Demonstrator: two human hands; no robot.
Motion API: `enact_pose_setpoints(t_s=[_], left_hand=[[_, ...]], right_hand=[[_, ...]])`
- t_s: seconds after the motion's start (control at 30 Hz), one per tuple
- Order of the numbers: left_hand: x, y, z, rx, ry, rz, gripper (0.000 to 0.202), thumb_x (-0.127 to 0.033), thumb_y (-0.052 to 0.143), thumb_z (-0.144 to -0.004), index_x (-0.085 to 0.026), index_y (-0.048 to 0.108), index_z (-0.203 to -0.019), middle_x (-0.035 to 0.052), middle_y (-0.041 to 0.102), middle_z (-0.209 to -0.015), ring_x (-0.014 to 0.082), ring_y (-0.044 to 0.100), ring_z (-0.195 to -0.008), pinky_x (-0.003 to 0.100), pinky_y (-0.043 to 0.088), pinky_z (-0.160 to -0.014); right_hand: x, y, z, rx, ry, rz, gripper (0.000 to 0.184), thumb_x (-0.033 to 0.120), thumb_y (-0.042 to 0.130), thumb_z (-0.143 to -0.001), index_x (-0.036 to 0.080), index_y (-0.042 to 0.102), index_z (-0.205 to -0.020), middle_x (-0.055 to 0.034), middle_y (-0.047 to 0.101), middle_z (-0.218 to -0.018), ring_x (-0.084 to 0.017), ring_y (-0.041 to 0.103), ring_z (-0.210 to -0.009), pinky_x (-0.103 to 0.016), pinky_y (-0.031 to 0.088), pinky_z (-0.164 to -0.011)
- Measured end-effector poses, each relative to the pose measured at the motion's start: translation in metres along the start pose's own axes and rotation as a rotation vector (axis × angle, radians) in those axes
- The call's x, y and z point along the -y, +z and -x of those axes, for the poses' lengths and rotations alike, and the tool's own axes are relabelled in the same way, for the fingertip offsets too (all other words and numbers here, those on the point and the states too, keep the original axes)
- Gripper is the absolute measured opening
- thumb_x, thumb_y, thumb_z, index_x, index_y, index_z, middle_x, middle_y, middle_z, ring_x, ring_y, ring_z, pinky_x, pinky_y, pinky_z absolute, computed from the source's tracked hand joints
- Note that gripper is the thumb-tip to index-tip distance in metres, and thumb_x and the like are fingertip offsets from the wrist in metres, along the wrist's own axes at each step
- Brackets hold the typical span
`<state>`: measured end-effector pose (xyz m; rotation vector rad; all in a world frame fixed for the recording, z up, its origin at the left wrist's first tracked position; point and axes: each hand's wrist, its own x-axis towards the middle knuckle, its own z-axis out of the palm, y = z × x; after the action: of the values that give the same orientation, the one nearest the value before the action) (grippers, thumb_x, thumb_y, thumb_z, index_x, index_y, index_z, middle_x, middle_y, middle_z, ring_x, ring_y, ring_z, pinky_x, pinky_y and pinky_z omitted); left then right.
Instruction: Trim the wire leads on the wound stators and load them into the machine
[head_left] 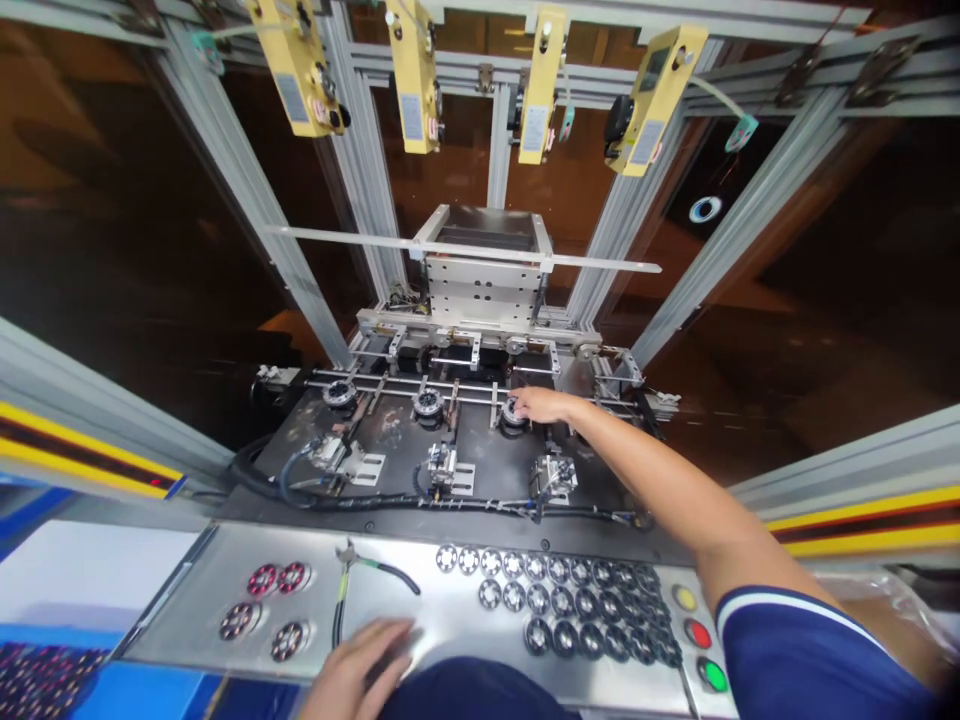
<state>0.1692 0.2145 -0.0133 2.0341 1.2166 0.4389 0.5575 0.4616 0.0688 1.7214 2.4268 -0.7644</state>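
My right hand (541, 403) reaches far forward, its fingers bent down onto a round spoked part (513, 412) on the third holder of the machine bed. The fingertips cover much of that part. Similar round parts sit on the middle holder (428, 403) and the left holder (340, 394). Near the front edge of the metal shelf (442, 620), my left hand (360, 672) hovers with fingers apart, somewhat blurred, holding nothing that shows. Beside it lies a pair of cutting pliers (345, 580) with dark and green handles.
Rows of black-and-silver round parts (562, 602) cover the shelf's right side; several reddish ones (263, 579) lie left. Yellow, red and green buttons (699, 633) stand at right. Small clamps (442, 465) and cables rise from the bed. Yellow devices (540, 90) hang overhead between aluminium posts.
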Motion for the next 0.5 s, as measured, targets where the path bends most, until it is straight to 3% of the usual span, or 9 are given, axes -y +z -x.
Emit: enact_pose_setpoints(t_s=[0.07,0.13,0.23,0.37,0.43,0.5], left_hand=[[-0.013,0.010,-0.026,0.144,0.189,-0.112,0.034,-0.027,0.058,-0.092,-0.029,0.068,-0.124,0.0078,0.074,-0.118,0.0231,0.071,-0.108,0.031,0.055,-0.097],[-0.018,0.028,-0.048,0.212,0.248,-0.120,0.044,-0.019,0.061,-0.088,-0.030,0.062,-0.130,0.0066,0.070,-0.118,0.0210,0.070,-0.103,0.029,0.056,-0.094],[-0.018,0.055,-0.063,0.239,0.256,-0.165,0.047,-0.014,0.063,-0.084,-0.023,0.060,-0.130,0.0098,0.063,-0.116,0.0240,0.068,-0.099,0.037,0.057,-0.090],[-0.013,0.067,-0.061,0.231,0.239,-0.179,0.033,-0.018,0.061,-0.088,-0.018,0.061,-0.121,0.0107,0.058,-0.117,0.0259,0.065,-0.100,0.045,0.056,-0.089],[-0.010,0.067,-0.058,0.205,0.220,-0.151,0.026,-0.020,0.060,-0.091,-0.016,0.061,-0.116,0.0112,0.057,-0.121,0.0263,0.062,-0.105,0.048,0.053,-0.091],[-0.006,0.068,-0.057,0.180,0.199,-0.099,0.019,-0.023,0.060,-0.092,-0.015,0.062,-0.109,0.0102,0.059,-0.122,0.0261,0.060,-0.109,0.050,0.051,-0.095]], right_hand=[[0.005,0.000,0.000,-0.052,0.024,-0.020,0.023,0.034,0.061,-0.096,0.017,0.065,-0.111,-0.0069,0.065,-0.118,-0.021,0.064,-0.104,-0.042,0.056,-0.091],[0.011,-0.001,0.003,-0.148,0.053,-0.042,0.024,0.035,0.063,-0.095,0.015,0.065,-0.110,-0.0061,0.066,-0.114,-0.021,0.065,-0.100,-0.041,0.057,-0.088],[0.026,-0.004,0.022,-0.389,0.083,-0.070,0.024,0.035,0.064,-0.095,0.015,0.065,-0.107,-0.0069,0.066,-0.115,-0.022,0.064,-0.105,-0.046,0.054,-0.094],[0.062,-0.003,0.084,-0.742,0.003,-0.119,0.021,0.032,0.059,-0.096,0.014,0.066,-0.106,-0.0135,0.063,-0.128,-0.026,0.056,-0.123,-0.047,0.042,-0.110],[0.086,0.012,0.122,-0.830,-0.080,-0.152,0.022,0.035,0.056,-0.097,0.016,0.066,-0.104,-0.0140,0.064,-0.127,-0.025,0.057,-0.123,-0.043,0.044,-0.110],[0.108,0.043,0.155,-0.854,-0.160,-0.183,0.019,0.035,0.057,-0.096,0.019,0.067,-0.102,-0.0126,0.067,-0.122,-0.025,0.061,-0.119,-0.043,0.049,-0.105]])
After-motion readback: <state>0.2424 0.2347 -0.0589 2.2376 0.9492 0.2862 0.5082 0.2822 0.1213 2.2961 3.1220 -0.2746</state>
